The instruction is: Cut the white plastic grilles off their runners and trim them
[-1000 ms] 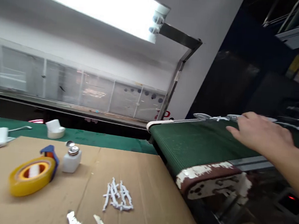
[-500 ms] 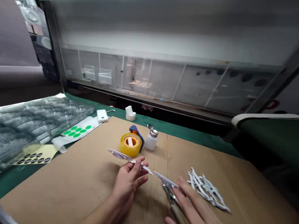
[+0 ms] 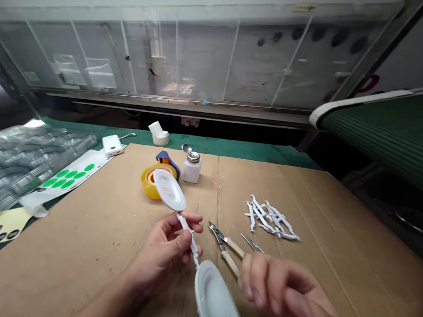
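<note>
Cardboard worktop (image 3: 76, 245): L hand (image 3: 163, 246) pinches white link (image 3: 194, 248) approx. mid-length, upper disc (image 3: 171, 190) 11 o'clock, lower disc (image 3: 217, 303) 5, best kept steady; R hand (image 3: 284, 295) half-curled, 4 o'clock, nr cutters (image 3: 229, 264), can't tell if holding.

The white twin-disc piece (image 3: 169, 189) looks like smooth plastic with a soft sheen, one disc finely perforated, and the piled white strips (image 3: 280, 218) look like plastic too. The pliers (image 3: 220, 237) pair shiny metal with matt, beige, plastic-looking handles (image 3: 230, 263) on dull brown cardboard (image 3: 96, 227). Glossy yellow tape (image 3: 149, 187), a satin white plastic-looking bottle (image 3: 192, 170) with a polished metal cap (image 3: 193, 157), clear shiny plastic packaging (image 3: 20, 165) and a ribbed green belt (image 3: 397, 126) surround them.
</note>
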Demonstrator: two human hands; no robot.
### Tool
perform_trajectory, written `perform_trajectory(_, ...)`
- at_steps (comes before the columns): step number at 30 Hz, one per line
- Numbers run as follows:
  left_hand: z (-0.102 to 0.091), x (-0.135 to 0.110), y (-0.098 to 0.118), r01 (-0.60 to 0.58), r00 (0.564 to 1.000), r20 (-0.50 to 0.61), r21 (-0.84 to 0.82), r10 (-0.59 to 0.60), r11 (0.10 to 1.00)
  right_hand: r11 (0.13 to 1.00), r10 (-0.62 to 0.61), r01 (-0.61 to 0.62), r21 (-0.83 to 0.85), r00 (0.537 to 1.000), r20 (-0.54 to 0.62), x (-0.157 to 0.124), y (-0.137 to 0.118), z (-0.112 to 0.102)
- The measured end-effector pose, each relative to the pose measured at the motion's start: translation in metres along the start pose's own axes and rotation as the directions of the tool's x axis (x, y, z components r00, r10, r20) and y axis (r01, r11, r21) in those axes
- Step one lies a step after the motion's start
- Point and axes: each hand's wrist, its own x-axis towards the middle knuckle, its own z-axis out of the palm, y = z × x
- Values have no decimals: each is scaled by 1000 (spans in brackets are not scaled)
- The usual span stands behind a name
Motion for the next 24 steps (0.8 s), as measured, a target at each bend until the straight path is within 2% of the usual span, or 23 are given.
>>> perform_trajectory(3, 2, -6, -10, 93, 986, 137, 46, -99, 995, 982, 128, -147, -115, 979, -157, -1, 3, 10)
perform_trajectory(5, 4, -9, -18, 137, 966, 210, 83, -152, 987, 962, 208, -229, -150, 968, -143, -1, 6, 15)
perform_trajectory(8, 6, -9, -26, 159, 940, 286, 125, -189, 979, 960, 264, -270, -69, 961, -80, 0, 12, 24)
perform_trajectory(11, 5, -9, -32, 159, 925, 326, 133, -195, 978, 976, 214, -215, -25, 975, -52, 2, 13, 31)
perform_trajectory(13, 4, -11, -33, 165, 921, 332, 137, -202, 977, 976, 72, -93, -198, 991, -108, 4, 11, 30)
perform_trajectory(14, 4, -12, -33, 173, 925, 320, 131, -207, 976, 947, -22, -30, -321, 987, -158, 5, 9, 25)
perform_trajectory(16, 3, -13, -30, 191, 942, 261, 101, -211, 976, 851, -202, 23, -524, 936, -287, 8, 4, 10)
perform_trajectory(18, 2, -12, -23, 188, 966, 168, 49, -194, 981, 810, -293, -14, -587, 856, -425, 11, 0, -14)
perform_trajectory(21, -9, -4, 2, 107, 993, 55, -59, -104, 993, 791, -325, -129, -598, 740, -589, 16, -5, -58)
perform_trajectory(24, -38, 2, 46, -82, 994, 50, -231, 96, 969, 744, -323, -253, -618, 674, -664, 19, -5, -96)
